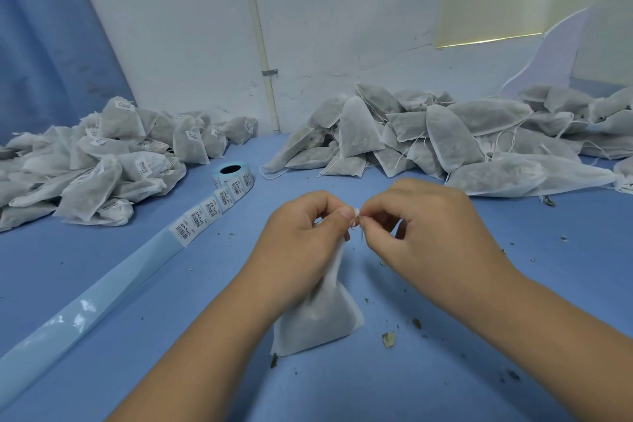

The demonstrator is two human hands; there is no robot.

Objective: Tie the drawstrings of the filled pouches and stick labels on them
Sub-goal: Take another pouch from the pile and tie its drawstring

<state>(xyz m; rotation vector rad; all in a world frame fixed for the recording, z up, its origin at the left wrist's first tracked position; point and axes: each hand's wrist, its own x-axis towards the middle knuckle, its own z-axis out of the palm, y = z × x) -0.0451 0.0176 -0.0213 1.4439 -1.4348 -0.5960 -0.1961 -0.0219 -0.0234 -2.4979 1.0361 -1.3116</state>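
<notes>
At nine o'clock in the view, a heap of filled white fabric pouches with barcode labels point(96, 161) lies on the blue table point(513, 284). Just to its right, a pale blue roll of barcode labels point(234, 172) lies on its side. Its glossy blue backing strip point(102, 288) runs off toward seven o'clock, with labels only on the stretch nearest the roll.

The left forearm enters from six o'clock and slants up toward one o'clock. The left hand point(301, 240) shows its back to the camera, its fingers point(345, 214) curled round the gathered neck of a small filled white fabric pouch point(318, 315). This pouch stands upright at the centre, its base on the table, directly at six o'clock of the hands.

At the neck, both hands pinch the thin white drawstring point(356, 214). The right forearm comes in from four o'clock, pointing toward ten. The right hand point(424, 226) is knuckles-up, thumb and forefinger nipping the string, the other fingers point(399, 226) curled loosely underneath.

Dark crumbs of dried leaf point(388, 339) dot the table at five o'clock of the pouch. At two o'clock in the view lies a larger heap of unlabelled white pouches with loose strings point(445, 144).
</notes>
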